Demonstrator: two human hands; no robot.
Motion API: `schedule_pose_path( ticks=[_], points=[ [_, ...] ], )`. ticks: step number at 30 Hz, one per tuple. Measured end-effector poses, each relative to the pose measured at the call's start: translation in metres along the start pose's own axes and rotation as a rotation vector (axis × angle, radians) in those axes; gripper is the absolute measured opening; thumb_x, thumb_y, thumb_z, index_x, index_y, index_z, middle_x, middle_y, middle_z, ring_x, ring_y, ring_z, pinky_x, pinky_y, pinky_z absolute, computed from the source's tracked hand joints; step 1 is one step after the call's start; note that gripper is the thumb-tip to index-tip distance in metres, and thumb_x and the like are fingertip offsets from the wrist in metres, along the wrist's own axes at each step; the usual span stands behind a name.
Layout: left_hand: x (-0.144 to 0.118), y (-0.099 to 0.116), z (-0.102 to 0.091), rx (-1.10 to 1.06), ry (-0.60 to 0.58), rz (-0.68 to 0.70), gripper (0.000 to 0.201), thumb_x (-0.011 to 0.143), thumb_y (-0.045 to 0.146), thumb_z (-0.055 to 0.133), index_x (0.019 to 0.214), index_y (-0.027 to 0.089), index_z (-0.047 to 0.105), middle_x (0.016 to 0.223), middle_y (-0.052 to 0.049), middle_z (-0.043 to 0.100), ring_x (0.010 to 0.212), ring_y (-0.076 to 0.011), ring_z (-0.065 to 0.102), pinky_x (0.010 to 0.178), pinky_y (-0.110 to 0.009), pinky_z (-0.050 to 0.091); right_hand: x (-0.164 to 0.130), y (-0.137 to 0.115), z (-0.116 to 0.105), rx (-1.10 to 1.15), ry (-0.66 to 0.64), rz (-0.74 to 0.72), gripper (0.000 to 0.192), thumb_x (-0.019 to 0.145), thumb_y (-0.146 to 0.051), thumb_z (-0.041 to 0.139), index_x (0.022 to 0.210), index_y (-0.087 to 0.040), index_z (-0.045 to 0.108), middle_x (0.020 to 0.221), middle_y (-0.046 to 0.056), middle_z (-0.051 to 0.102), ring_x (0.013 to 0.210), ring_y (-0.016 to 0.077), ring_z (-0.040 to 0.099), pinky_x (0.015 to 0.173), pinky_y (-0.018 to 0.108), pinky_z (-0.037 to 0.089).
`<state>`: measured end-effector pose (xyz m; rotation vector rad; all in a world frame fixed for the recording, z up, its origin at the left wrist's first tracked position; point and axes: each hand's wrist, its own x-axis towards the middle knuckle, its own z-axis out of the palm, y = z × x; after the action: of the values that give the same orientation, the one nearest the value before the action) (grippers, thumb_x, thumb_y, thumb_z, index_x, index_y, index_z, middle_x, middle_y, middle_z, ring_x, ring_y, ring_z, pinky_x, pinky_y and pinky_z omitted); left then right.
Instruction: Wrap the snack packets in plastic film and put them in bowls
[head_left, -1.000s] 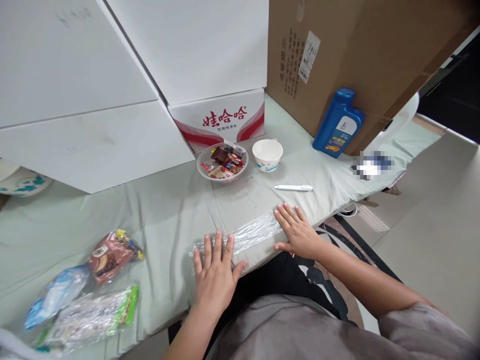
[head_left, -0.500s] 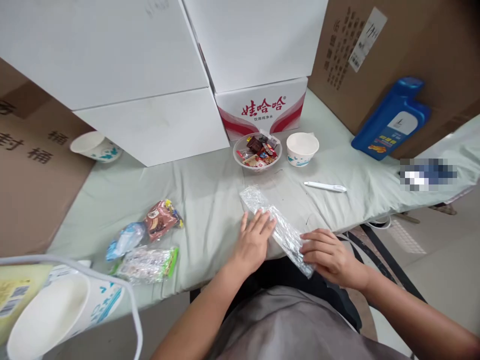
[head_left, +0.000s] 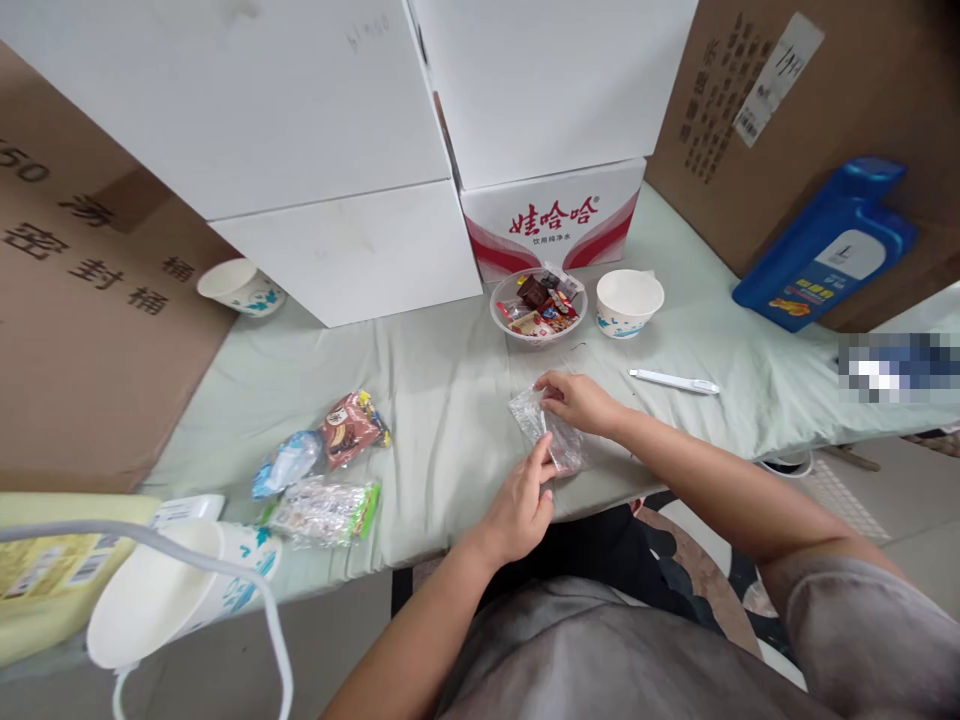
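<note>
A crinkled clear plastic bag (head_left: 564, 447), folded over into a short piece, lies at the front of the cloth-covered surface, with something reddish showing through its lower part. My left hand (head_left: 519, 505) has its fingers closed on the bag's lower left edge. At the top edge, the bent fingers of my right hand (head_left: 581, 402) pinch the plastic. Behind the hands stands a clear bowl (head_left: 540, 338) of small wrapped snacks, with a white paper cup (head_left: 630, 305) beside it. A white pen (head_left: 673, 382) lies to the right.
Wrapped snack packs (head_left: 324, 508) lie at left. A tilted paper cup (head_left: 112, 625) and a grey cable (head_left: 277, 630) are at front left; another paper cup (head_left: 244, 288) stands behind. White cartons (head_left: 555, 215) line the back. A blue bottle (head_left: 825, 250) leans on a cardboard box (head_left: 697, 130).
The long strip of plastic has been folded shorter. My right hand has moved up and left to its top edge, while my left hand has gone from lying flat to gripping its side.
</note>
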<state>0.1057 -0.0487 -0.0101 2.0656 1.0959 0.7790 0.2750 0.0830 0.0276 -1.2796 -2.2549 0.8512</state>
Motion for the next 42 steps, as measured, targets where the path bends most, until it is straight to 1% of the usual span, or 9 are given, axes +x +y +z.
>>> schedule_pose_path(
  ticks=[8,13,18,20,22,25,31,37,42],
  points=[
    [0.004,0.004,-0.001,0.164,0.011,0.106,0.048,0.084,0.005,0.043,0.13,0.018,0.051,0.123,-0.01,0.063,0.127,-0.0253,0.05,0.106,-0.051,0.045,0.001,0.001,0.028,-0.287,0.079,-0.027,0.027,0.09,-0.027,0.056,0.115,-0.017,0.061,0.104,0.008,0.067,0.09,0.0198,0.063,0.078,0.029,0.045],
    [0.002,0.008,0.004,0.239,0.03,0.128,0.04,0.086,0.008,0.045,0.123,0.016,0.056,0.12,-0.011,0.063,0.127,-0.0269,0.049,0.105,-0.053,0.045,0.002,0.002,0.029,-0.378,0.133,-0.028,0.037,0.091,-0.038,0.057,0.12,-0.015,0.058,0.112,0.013,0.06,0.094,0.0238,0.061,0.077,0.033,0.047],
    [-0.001,0.007,0.0,0.227,0.029,0.136,0.038,0.087,0.009,0.045,0.123,0.016,0.056,0.119,-0.01,0.065,0.122,-0.0252,0.053,0.106,-0.051,0.045,-0.016,0.005,0.0,-0.163,0.435,-0.174,0.032,0.096,-0.04,0.046,0.106,-0.014,0.061,0.103,0.014,0.062,0.103,0.0242,0.057,0.09,0.037,0.046],
    [-0.001,0.005,-0.003,0.177,0.046,0.137,0.037,0.087,0.009,0.045,0.122,0.018,0.056,0.118,-0.009,0.065,0.12,-0.0237,0.055,0.106,-0.05,0.045,-0.038,0.005,-0.007,-0.031,0.335,-0.325,0.036,0.097,-0.044,0.042,0.106,-0.015,0.06,0.101,0.013,0.064,0.1,0.0227,0.059,0.089,0.037,0.047],
    [-0.002,0.004,-0.006,0.114,0.08,0.132,0.039,0.086,0.007,0.044,0.121,0.019,0.057,0.118,-0.009,0.065,0.12,-0.0223,0.056,0.104,-0.047,0.047,-0.063,0.005,-0.005,0.018,0.09,-0.456,0.044,0.093,-0.051,0.047,0.116,-0.016,0.058,0.108,0.013,0.065,0.104,0.0231,0.06,0.091,0.039,0.047],
    [-0.001,0.005,-0.008,0.076,0.174,0.128,0.039,0.086,0.005,0.042,0.12,0.02,0.055,0.117,-0.009,0.064,0.116,-0.0202,0.058,0.099,-0.042,0.05,-0.092,0.005,0.009,-0.118,-0.098,-0.498,0.057,0.091,-0.048,0.054,0.135,-0.013,0.047,0.129,0.018,0.059,0.122,0.0267,0.053,0.101,0.045,0.042],
    [0.005,0.012,-0.015,0.196,0.422,-0.057,0.022,0.093,0.021,0.044,0.112,0.017,0.055,0.103,-0.01,0.063,0.09,-0.0179,0.063,0.081,-0.035,0.054,-0.098,0.0,0.027,-0.236,-0.056,-0.468,0.043,0.093,-0.033,0.053,0.132,-0.015,0.052,0.127,0.014,0.062,0.121,0.0224,0.054,0.101,0.043,0.041],
    [0.008,0.011,-0.034,0.02,0.228,-0.336,0.026,0.095,0.032,0.046,0.115,0.017,0.049,0.066,0.003,0.061,0.061,-0.0132,0.061,0.064,-0.026,0.051,-0.094,-0.013,0.041,-0.305,0.082,-0.369,0.056,0.082,-0.057,0.064,0.118,-0.014,0.06,0.11,0.014,0.067,0.107,0.0286,0.058,0.091,0.044,0.044],
    [0.023,0.007,-0.046,0.393,0.287,-0.072,0.016,0.09,0.024,0.051,0.101,0.019,0.063,0.096,-0.007,0.064,0.091,-0.0188,0.061,0.085,-0.035,0.051,-0.097,-0.021,0.05,-0.41,0.134,-0.408,0.027,0.093,-0.031,0.054,0.114,-0.017,0.063,0.119,0.013,0.064,0.113,0.027,0.054,0.092,0.043,0.043]
  ],
)
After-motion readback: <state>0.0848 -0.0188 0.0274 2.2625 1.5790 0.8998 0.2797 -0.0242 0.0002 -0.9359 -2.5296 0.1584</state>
